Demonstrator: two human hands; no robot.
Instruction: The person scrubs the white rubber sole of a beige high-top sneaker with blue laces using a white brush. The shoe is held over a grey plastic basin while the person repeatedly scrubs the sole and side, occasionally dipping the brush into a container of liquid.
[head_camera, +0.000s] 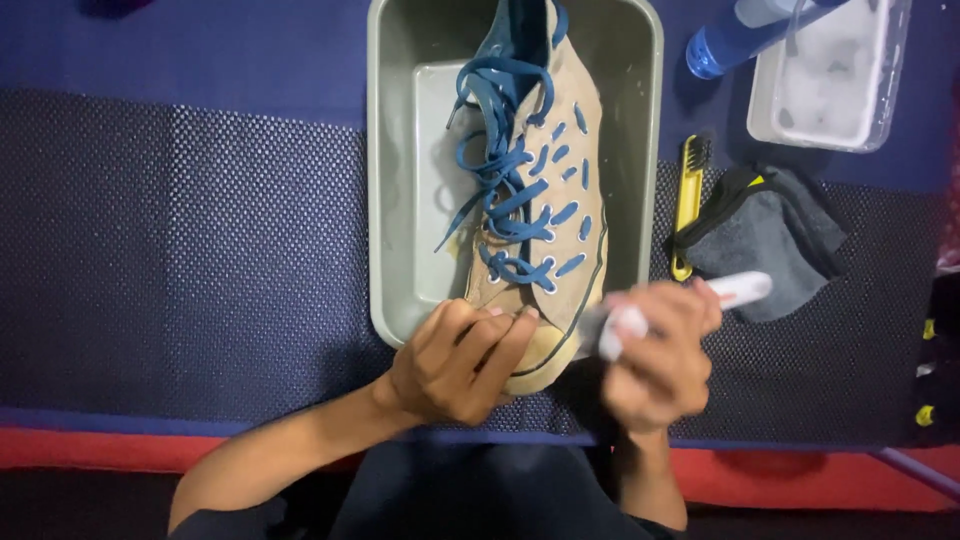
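1 shoe, 1 basin, 2 brushes, 1 cloth, 1 bottle

tan shoe | blue laces | grey-green tub | yellow brush | perhaps grey cloth

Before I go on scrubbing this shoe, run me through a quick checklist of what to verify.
1. Left hand grips the toe of the tan sneaker: ok.
2. Right hand holds the white brush: ok.
3. Sneaker over the grey tub: ok, toe juts past the rim.
4. Blue laces out of the way: not ok, loose.
5. Grey cloth close by: ok.
6. Water in tub: cannot tell.
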